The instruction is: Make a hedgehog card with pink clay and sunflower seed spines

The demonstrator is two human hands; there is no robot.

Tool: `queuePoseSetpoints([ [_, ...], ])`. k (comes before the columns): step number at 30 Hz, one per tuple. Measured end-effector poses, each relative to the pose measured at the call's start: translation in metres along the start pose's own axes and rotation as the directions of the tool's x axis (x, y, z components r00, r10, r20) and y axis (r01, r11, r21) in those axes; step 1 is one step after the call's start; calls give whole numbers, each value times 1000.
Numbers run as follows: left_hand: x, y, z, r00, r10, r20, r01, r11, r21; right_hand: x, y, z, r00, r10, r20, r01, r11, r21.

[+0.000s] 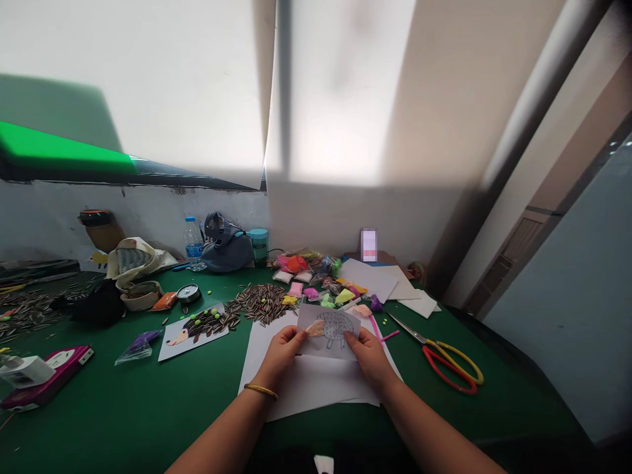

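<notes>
Head view: a hedgehog sketch (332, 331) held crosswise above white paper sheets (316, 388)

Far left, a finished hedgehog card (195, 336) covered in striped sunflower seeds lies on the green mat (99, 401); a heap of loose seeds (259, 303) sits just beyond it. The left hand (281, 355), a gold bangle (260, 391) at its wrist, pinches the sketch's left edge — the nearer hand to the peach scrap (315, 328) on the drawing; the right hand (369, 359) pinches the opposite edge, so neither hand is open. The sketch's long axis runs left to right, slightly tilted, straight ahead of both wrists, its middle about even between them; packets of coloured clay (316, 280) lie beyond it. Further right, red-and-yellow scissors (407, 329) rest on the mat — well clear of the paper, nearer the right hand.
</notes>
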State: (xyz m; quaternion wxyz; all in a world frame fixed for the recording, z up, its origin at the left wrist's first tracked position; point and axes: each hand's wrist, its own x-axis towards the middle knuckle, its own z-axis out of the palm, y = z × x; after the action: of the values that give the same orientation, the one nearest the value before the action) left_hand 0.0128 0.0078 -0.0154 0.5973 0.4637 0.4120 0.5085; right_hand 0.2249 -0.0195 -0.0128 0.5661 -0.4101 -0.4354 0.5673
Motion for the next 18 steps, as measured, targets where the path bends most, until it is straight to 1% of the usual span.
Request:
queuePoseSetpoints([
  [6, 2, -2, -3, 1000, 4, -11, -4, 1000, -3, 1, 1, 0, 1000, -6, -12, 5, 999, -47],
  [13, 1, 0, -4, 1000, 0, 28, 0, 1000, -18, 0, 1, -1, 1000, 19, -7, -19, 1000, 15],
  [18, 2, -2, -4, 1000, 9, -3, -9, 1000, -8, 1, 3, -2, 1000, -7, -7, 7, 1000, -4],
])
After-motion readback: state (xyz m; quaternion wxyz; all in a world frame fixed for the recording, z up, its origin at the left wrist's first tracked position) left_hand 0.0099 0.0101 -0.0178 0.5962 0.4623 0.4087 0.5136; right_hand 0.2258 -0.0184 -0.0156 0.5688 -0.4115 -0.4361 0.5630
